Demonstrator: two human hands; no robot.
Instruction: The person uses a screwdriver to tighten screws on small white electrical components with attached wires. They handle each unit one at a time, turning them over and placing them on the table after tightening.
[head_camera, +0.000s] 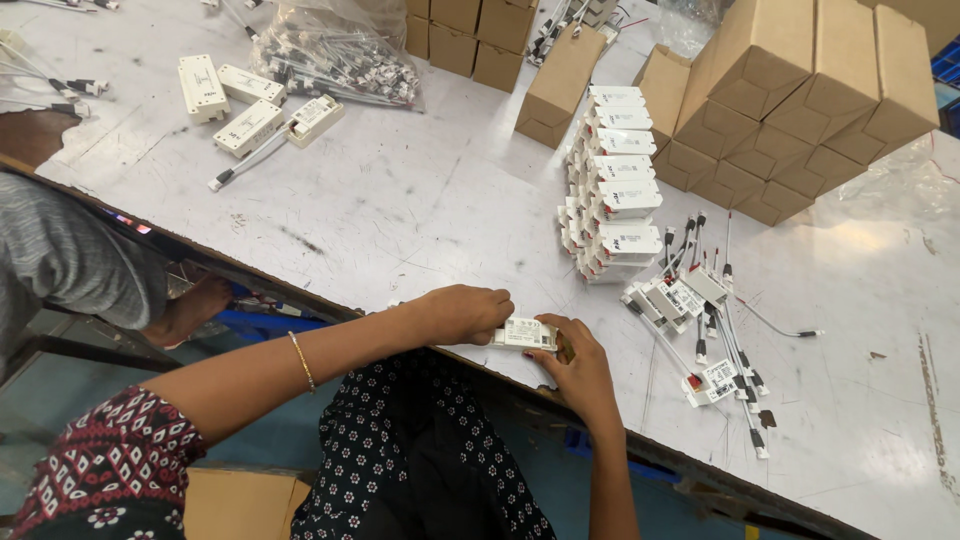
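- Lying across most of the frame: a scuffed white table (420, 200).
- Standing in a tall stack at centre right: white rectangular modules (612, 180).
- Piling up at upper right: small brown cardboard boxes (800, 100), more of them (470, 35) sitting at top centre.
- Sprawling at right of centre: loose modules with black-tipped leads (705, 330).
- Resting at upper left: four white modules (250, 100), just beside a clear bag of wired parts (335, 50).
- Showing at far left: another person's grey sleeve (60, 250).

Patterned red sleeve (100, 460), gold bangle (302, 360)
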